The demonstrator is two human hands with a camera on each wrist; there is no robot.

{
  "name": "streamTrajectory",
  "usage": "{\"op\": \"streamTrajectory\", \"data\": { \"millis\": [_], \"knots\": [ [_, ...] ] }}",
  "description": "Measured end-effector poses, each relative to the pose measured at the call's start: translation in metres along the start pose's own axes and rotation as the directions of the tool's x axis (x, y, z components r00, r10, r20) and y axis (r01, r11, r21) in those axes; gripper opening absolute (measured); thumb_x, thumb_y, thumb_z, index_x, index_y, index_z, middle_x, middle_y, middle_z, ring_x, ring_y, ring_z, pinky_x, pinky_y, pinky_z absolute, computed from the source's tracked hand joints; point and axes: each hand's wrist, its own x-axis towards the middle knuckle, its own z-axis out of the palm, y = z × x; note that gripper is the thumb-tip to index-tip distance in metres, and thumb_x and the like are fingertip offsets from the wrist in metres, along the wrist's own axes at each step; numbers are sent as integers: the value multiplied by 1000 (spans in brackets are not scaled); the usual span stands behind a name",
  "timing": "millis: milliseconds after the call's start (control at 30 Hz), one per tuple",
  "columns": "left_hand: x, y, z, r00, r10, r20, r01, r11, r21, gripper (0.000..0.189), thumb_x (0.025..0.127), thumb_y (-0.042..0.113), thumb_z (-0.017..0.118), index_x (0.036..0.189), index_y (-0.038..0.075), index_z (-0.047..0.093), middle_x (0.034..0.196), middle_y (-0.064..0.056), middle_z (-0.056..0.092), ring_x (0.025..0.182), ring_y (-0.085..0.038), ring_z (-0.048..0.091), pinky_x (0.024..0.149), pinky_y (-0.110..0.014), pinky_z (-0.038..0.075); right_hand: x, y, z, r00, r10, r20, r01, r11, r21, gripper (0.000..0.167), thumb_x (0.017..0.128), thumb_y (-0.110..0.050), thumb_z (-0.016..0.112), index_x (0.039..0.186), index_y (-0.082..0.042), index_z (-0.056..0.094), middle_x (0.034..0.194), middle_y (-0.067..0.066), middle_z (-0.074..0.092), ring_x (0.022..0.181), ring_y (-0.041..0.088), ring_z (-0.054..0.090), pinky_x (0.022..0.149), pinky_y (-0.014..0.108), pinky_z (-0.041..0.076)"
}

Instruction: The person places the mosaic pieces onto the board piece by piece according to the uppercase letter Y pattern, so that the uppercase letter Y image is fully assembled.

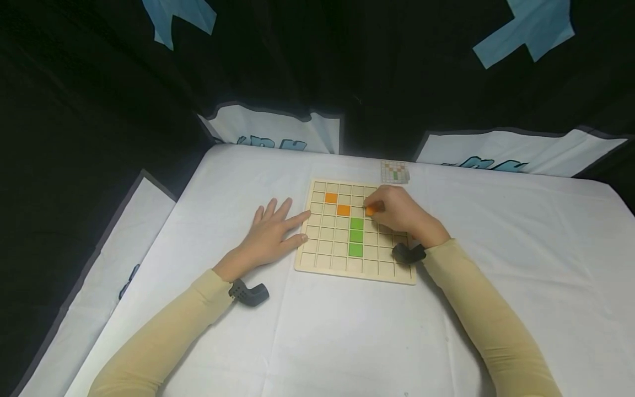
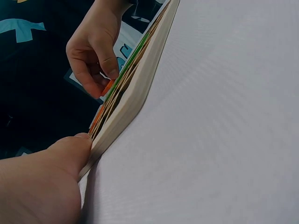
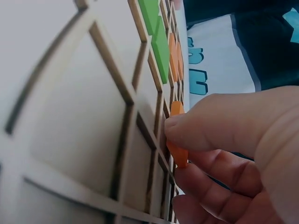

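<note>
A pale wooden grid board (image 1: 327, 246) lies on the table. Three green square tiles (image 1: 356, 236) form a column in it, and two orange tiles (image 1: 343, 210) sit on a diagonal up to the left. My right hand (image 1: 397, 208) pinches another orange tile (image 3: 177, 135) between thumb and fingers over the board's right part; the tile stands tilted against the grid in the right wrist view. My left hand (image 1: 270, 234) lies spread at the board's left edge, with thumb and index finger touching the rim.
Behind the board lies a small printed card (image 1: 394, 172) with a coloured grid pattern. A white cloth (image 1: 347, 331) covers the table. Dark curtains (image 1: 317, 66) with blue tape hang at the back and left.
</note>
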Motion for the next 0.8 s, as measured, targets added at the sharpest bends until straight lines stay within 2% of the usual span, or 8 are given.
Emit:
{"op": "streamTrajectory", "data": {
  "millis": [233, 800],
  "knots": [
    [0, -1, 0, 1000, 3, -1, -3, 1000, -6, 59, 102, 49, 53, 157, 28, 42, 169, -24, 17, 156, -53, 3, 123, -72, 1, 0, 2, 3, 1000, 10, -7, -10, 1000, 7, 34, 80, 9, 69, 112, 2, 76, 111, 19, 74, 106, 33, 66, 97, 48, 54],
    [0, -1, 0, 1000, 3, 5, -3, 1000, -6, 59, 103, 49, 52, 157, 28, 42, 169, -24, 17, 156, -53, 3, 123, -72, 1, 0, 3, 5, 1000, 4, -9, -4, 1000, 8, 36, 77, 10, 67, 110, 1, 78, 109, 17, 76, 104, 32, 67, 95, 46, 55]
  ]
}}
